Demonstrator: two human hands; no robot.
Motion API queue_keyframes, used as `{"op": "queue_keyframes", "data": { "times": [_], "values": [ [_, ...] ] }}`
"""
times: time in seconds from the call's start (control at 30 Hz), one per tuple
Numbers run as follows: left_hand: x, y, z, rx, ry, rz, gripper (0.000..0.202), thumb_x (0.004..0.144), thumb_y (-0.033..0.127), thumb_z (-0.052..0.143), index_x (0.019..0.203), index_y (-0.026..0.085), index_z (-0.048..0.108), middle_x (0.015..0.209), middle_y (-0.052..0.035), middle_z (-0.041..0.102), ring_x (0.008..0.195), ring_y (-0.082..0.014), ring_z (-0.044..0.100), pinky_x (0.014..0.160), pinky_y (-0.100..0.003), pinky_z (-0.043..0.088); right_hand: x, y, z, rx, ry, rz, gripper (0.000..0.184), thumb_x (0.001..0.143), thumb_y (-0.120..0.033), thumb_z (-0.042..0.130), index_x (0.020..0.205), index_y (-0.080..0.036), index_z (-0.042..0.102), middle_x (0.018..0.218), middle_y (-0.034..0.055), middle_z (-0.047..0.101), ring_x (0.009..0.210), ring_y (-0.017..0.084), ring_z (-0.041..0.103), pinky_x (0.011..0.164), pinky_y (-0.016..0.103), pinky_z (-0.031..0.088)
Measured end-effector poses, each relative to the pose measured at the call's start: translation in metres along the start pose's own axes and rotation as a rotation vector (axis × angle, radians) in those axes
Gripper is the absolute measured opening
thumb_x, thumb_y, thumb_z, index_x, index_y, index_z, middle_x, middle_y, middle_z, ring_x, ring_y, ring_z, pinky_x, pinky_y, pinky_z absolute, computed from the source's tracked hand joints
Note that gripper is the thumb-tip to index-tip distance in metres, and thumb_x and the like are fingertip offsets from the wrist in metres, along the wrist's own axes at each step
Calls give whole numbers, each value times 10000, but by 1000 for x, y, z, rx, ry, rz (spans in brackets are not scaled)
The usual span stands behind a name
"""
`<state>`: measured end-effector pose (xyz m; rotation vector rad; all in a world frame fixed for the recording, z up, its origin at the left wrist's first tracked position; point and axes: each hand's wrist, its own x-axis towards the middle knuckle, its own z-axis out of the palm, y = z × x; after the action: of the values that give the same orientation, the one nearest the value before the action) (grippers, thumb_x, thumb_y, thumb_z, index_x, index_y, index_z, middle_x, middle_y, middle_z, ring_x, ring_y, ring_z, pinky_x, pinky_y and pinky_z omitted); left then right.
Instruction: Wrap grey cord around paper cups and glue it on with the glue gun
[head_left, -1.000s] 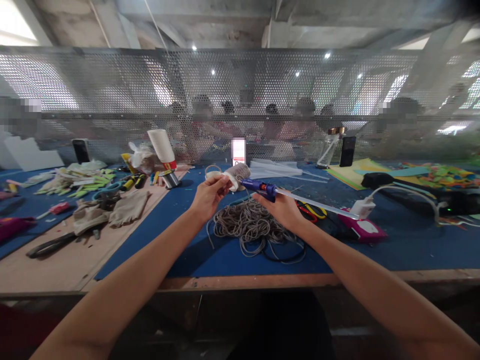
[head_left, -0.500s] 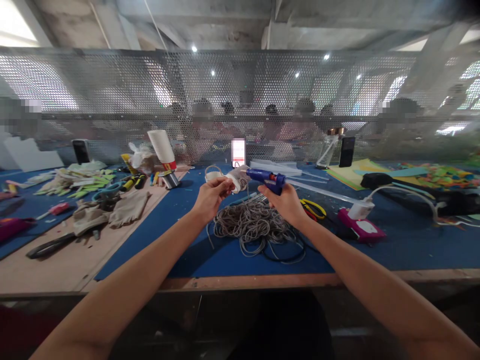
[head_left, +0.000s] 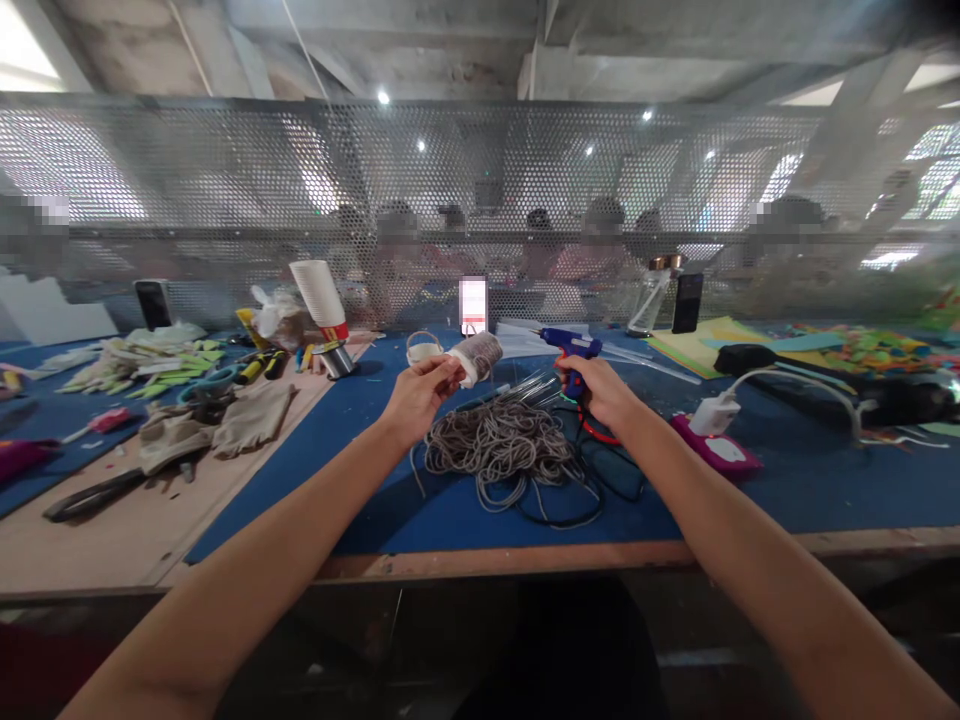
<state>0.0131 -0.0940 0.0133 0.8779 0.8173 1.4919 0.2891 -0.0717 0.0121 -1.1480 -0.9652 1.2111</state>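
Between its thumb and fingers, my left hand [head_left: 421,398] grips a white paper cup wrapped in grey cord [head_left: 480,356], tilted on its side above the table. My right hand [head_left: 604,392] is closed around the handle of a blue glue gun [head_left: 571,343], whose nozzle points left, apart from the cup. A loose heap of grey cord [head_left: 517,445] lies on the blue mat below both hands. Just behind my left hand stands a small white cup with a looped handle [head_left: 424,350].
Stacked paper cups [head_left: 319,295] lean at the left, with work gloves [head_left: 251,418] nearer me. A lit phone [head_left: 473,303] stands ahead. To the right are a magenta power adapter [head_left: 716,445] with a white plug and a glass bottle [head_left: 651,300]. A perforated metal screen [head_left: 480,170] closes the back.
My right hand has drawn the glue gun to the right, away from the cup. The cord-wrapped cup now shows more of its side in my left hand.
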Motion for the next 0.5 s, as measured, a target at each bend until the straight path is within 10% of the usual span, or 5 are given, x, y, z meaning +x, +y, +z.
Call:
{"op": "queue_keyframes", "data": {
  "times": [0.5],
  "values": [
    [-4, 2, 4, -4, 11, -14, 223, 657, 158, 935, 778, 111, 754, 711, -52, 736, 678, -118, 699, 633, -188, 547, 21, 5, -28, -293, -56, 64, 113, 754, -99, 783, 680, -145, 710, 614, 51, 735, 578, 123, 663, 590, 199, 536]
  ]
}}
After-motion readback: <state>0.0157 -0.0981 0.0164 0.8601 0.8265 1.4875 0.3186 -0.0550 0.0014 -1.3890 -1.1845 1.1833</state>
